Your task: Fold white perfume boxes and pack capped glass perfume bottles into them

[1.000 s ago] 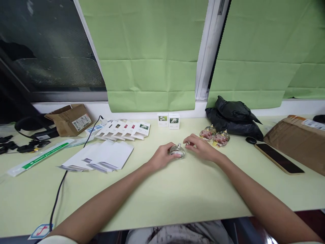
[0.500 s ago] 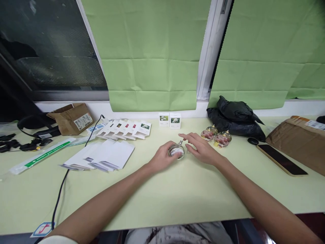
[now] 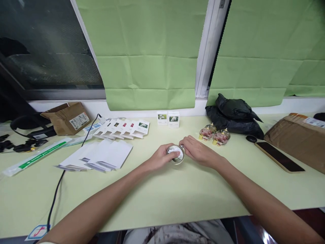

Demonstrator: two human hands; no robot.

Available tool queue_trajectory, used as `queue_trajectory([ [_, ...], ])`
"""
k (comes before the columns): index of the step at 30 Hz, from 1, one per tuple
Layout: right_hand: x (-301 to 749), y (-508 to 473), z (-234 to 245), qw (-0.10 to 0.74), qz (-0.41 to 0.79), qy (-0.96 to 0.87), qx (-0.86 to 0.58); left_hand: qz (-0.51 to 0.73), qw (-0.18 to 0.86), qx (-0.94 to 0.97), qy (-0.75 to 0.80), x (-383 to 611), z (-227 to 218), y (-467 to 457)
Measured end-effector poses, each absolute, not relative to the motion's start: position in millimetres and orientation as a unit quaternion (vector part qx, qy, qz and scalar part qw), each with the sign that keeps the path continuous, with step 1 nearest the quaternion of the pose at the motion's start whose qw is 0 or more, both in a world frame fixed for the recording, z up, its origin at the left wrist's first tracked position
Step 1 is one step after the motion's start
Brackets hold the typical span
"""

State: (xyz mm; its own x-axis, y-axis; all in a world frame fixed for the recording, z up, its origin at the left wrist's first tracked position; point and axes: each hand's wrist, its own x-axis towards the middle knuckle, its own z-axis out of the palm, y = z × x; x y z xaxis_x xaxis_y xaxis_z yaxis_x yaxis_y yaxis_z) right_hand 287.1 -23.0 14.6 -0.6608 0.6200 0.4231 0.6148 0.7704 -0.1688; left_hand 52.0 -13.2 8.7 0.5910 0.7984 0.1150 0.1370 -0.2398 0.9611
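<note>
My left hand [image 3: 162, 156] is wrapped round a clear ball ornament [image 3: 179, 158] with something white in or on it, the thumb lying across its face. At the ornament's upper right, where its metallic top sits, the fingers of my right hand [image 3: 196, 150] are pinched together; they mostly hide that top. Two similar ornaments, the nearer one [image 3: 221, 137] and the farther one [image 3: 208, 131], have pink contents and gold trim and lie beyond my right hand. Behind the hands stand two small white boxes, the left one [image 3: 162, 118] and the right one [image 3: 174, 119], with flower pictures.
Flattened white cartons [image 3: 109, 153] and a fanned row of picture boxes [image 3: 130, 127] lie left. Farther left are a brown box [image 3: 66, 118], a packaged strip [image 3: 38, 157] and a black cable [image 3: 56, 193]. Black bags [image 3: 235, 117], a phone [image 3: 279, 157] and a brown parcel [image 3: 298, 140] are right.
My right hand has closed its fingers on the ornament's top, where they were spread apart before. The ornament's face has turned more toward me. The view has shifted slightly.
</note>
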Motion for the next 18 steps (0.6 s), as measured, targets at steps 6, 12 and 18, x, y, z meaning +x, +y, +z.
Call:
queue_trajectory([
  [6, 289, -20, 16, 0.21, -0.08, -0.917, -0.33, 0.317, 0.577, 0.674, 0.335, 57, 7, -13],
  [12, 287, -13, 16, 0.2, -0.126, -0.912, -0.334, 0.327, 0.604, 0.641, 0.342, 63, 10, -7],
  [18, 323, 9, 15, 0.25, -0.065, -0.868, -0.424, 0.319, 0.596, 0.656, 0.337, 53, 12, -8],
])
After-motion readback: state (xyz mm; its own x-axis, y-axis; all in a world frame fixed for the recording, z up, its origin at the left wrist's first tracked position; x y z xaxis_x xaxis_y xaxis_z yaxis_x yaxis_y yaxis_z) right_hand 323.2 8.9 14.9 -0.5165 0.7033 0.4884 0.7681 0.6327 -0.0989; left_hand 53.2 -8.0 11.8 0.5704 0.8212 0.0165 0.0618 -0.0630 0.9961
